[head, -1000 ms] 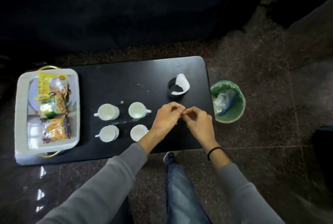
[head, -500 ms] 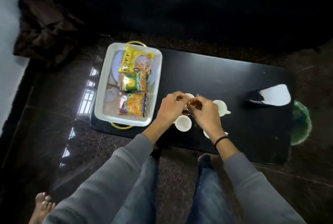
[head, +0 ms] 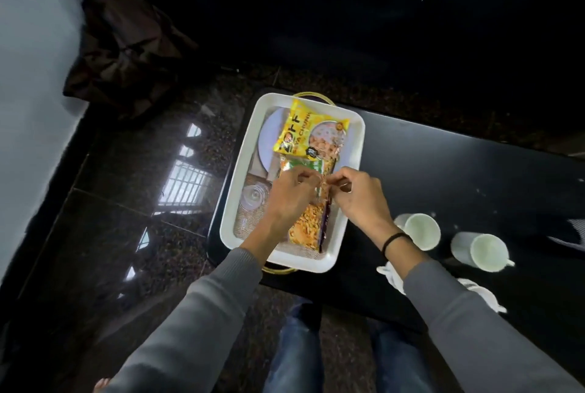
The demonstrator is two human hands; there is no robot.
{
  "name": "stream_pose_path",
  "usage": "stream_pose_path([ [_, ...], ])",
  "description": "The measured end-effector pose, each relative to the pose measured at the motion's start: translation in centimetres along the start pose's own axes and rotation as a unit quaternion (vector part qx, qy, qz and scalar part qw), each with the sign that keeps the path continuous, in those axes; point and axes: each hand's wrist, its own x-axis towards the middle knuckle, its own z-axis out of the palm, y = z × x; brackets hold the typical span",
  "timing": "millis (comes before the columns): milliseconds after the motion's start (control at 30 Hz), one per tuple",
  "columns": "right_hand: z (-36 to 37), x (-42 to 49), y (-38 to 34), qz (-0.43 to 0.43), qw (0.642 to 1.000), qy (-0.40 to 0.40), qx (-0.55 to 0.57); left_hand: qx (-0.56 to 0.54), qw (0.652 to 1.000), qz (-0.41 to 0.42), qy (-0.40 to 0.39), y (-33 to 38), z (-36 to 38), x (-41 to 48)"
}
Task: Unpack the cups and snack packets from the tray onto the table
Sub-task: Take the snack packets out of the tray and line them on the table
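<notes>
Both hands now sit over the white tray instead of the cups: left hand and right hand pinch the orange snack packet lying in it, fingers pressed on its top edge, wrists angled inward.

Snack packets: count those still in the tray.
3: yellow packet at the far end, green packet mid-tray, orange packet nearest, under both hands. Others may lie hidden beneath.
</notes>
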Motion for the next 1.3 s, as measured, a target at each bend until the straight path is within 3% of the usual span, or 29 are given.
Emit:
stream_pose_path([
  [233, 1.6, 5.1, -0.4, 0.008, 0.996, 0.090, -0.016, 0.111, 0.983, 0.030, 0.145, -0.9, -3.5, 7.0],
  [400, 2.2, 8.5, 0.1, 0.064, 0.991, 0.120, 0.010, 0.102, 0.987, -0.008, 0.127, -0.6, -4.2, 10.9],
  [533, 2.7, 10.5, 0.7, 0.120, 0.981, 0.132, 0.083, 0.066, 0.995, -0.038, 0.072, -0.5, -4.0, 12.0],
  [600, 2.7, 11.2, 0.9, 0.119, 0.975, 0.146, 0.120, -0.002, 0.996, -0.060, 0.059, -0.5, -3.9, 12.2],
  [867, 2.2, 11.0, 0.6, 0.076, 0.952, 0.216, 0.201, -0.210, 0.973, -0.020, 0.092, 0.1, -3.7, 12.1],
  [967, 2.4, 9.8, 0.8, 0.092, 0.940, 0.185, 0.272, -0.331, 0.938, -0.018, 0.099, 1.3, -3.0, 11.2],
  [1033, 2.1, 9.2, 1.2, 0.103, 0.931, 0.126, 0.326, -0.352, 0.931, 0.021, 0.091, 2.0, -2.9, 10.4],
  [1200, -0.6, 8.8, 1.7, 0.046, 0.956, 0.056, 0.283, -0.300, 0.940, 0.156, -0.036, 4.5, -4.7, 8.0],
  [1300, -2.6, 8.6, 1.7, -0.034, 0.968, 0.012, 0.248, -0.220, 0.953, 0.204, -0.052, 6.0, -4.7, 7.2],
])
